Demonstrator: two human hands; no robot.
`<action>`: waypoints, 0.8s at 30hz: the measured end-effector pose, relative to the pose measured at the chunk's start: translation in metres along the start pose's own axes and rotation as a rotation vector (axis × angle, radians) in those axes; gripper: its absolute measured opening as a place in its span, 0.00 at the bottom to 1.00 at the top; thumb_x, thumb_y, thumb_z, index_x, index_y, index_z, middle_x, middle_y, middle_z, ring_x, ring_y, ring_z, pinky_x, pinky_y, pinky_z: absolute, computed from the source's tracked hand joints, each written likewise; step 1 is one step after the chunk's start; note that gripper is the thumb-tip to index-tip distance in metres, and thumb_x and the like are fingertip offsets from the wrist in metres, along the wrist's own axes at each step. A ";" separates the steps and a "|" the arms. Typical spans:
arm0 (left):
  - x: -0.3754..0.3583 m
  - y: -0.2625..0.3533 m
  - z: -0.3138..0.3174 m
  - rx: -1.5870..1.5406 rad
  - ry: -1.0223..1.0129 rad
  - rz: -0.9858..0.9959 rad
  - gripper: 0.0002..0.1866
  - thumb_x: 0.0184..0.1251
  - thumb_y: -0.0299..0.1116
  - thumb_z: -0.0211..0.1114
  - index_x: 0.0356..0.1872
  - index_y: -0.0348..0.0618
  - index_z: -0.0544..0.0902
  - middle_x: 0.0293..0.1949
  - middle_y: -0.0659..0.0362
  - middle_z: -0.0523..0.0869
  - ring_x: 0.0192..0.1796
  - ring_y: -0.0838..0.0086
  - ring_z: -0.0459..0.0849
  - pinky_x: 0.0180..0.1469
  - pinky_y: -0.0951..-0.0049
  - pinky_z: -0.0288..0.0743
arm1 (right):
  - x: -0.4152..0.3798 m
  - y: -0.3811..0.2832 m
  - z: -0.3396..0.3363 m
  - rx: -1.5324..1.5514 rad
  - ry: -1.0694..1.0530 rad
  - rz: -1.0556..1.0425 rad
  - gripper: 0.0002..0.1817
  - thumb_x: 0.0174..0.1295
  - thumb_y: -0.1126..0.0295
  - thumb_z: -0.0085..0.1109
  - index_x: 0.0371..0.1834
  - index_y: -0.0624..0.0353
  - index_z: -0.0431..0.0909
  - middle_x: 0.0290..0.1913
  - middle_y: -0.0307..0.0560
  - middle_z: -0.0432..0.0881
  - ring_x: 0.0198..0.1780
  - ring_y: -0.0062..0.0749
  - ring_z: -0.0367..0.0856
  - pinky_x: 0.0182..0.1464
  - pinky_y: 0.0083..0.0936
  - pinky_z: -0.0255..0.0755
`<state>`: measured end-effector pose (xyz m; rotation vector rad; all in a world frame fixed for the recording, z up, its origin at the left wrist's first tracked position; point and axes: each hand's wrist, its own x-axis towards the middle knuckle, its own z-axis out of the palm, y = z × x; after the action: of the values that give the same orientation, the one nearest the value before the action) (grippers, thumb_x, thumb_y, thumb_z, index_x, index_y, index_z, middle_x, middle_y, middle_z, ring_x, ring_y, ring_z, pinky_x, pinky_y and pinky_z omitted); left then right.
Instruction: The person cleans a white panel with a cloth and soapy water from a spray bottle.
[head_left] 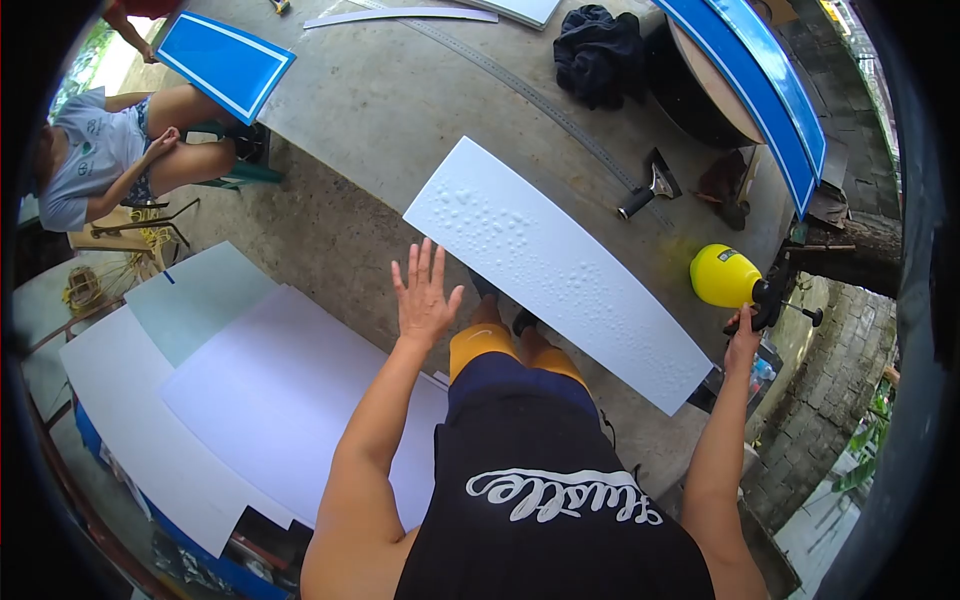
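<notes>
Grey tabletop [390, 120] bears white panel [560, 275] near outspread left grip [426, 300]; right grip [742, 343], beside panel, clasps yellow sprayer [724, 276].

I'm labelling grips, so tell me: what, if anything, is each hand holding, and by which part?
The right hand holds the yellow spray bottle by its black top. The left hand is open and holds nothing.

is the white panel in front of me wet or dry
Wet: the white panel has droplets beaded over much of its top face.
</notes>
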<state>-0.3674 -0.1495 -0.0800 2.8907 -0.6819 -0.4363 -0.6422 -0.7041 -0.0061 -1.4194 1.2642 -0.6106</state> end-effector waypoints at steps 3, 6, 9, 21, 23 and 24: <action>0.043 0.011 0.018 0.071 0.000 0.083 0.49 0.72 0.65 0.52 0.82 0.41 0.51 0.85 0.52 0.43 0.86 0.60 0.37 0.81 0.39 0.26 | 0.003 0.006 -0.003 -0.012 0.006 0.027 0.07 0.72 0.66 0.66 0.42 0.55 0.78 0.30 0.36 0.78 0.31 0.20 0.76 0.36 0.20 0.72; 0.081 0.013 0.030 0.118 0.008 0.030 0.53 0.71 0.71 0.46 0.82 0.38 0.49 0.85 0.52 0.40 0.86 0.60 0.34 0.81 0.39 0.23 | 0.001 0.005 -0.006 -0.026 0.008 0.044 0.08 0.72 0.65 0.65 0.44 0.54 0.77 0.31 0.36 0.77 0.32 0.20 0.76 0.37 0.20 0.72; 0.095 0.017 0.033 0.131 -0.017 0.147 0.54 0.70 0.74 0.43 0.83 0.40 0.49 0.85 0.53 0.41 0.86 0.60 0.33 0.81 0.39 0.21 | -0.002 0.001 0.001 -0.023 0.031 0.052 0.08 0.72 0.65 0.65 0.43 0.54 0.77 0.31 0.36 0.77 0.32 0.20 0.76 0.37 0.20 0.72; 0.176 0.014 0.018 0.188 0.021 0.387 0.49 0.71 0.74 0.41 0.83 0.51 0.51 0.85 0.57 0.43 0.86 0.63 0.34 0.80 0.37 0.18 | -0.007 -0.002 0.010 0.030 0.091 0.079 0.05 0.73 0.68 0.64 0.42 0.54 0.78 0.30 0.35 0.77 0.31 0.19 0.75 0.36 0.20 0.72; 0.199 0.003 0.011 0.234 0.057 0.331 0.49 0.72 0.73 0.39 0.84 0.50 0.50 0.85 0.58 0.42 0.86 0.64 0.35 0.80 0.37 0.18 | -0.011 -0.006 0.015 0.055 0.097 0.077 0.05 0.73 0.68 0.63 0.43 0.54 0.78 0.30 0.35 0.76 0.32 0.19 0.74 0.37 0.20 0.72; 0.206 0.000 0.010 0.246 0.061 0.317 0.49 0.72 0.73 0.39 0.84 0.50 0.50 0.85 0.58 0.42 0.86 0.64 0.35 0.80 0.37 0.18 | -0.011 -0.006 0.016 0.066 0.098 0.076 0.05 0.73 0.68 0.63 0.43 0.53 0.78 0.30 0.35 0.76 0.32 0.19 0.74 0.37 0.20 0.72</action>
<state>-0.1944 -0.2445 -0.1408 2.9201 -1.2367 -0.2368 -0.6290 -0.6885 -0.0016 -1.2947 1.3563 -0.6709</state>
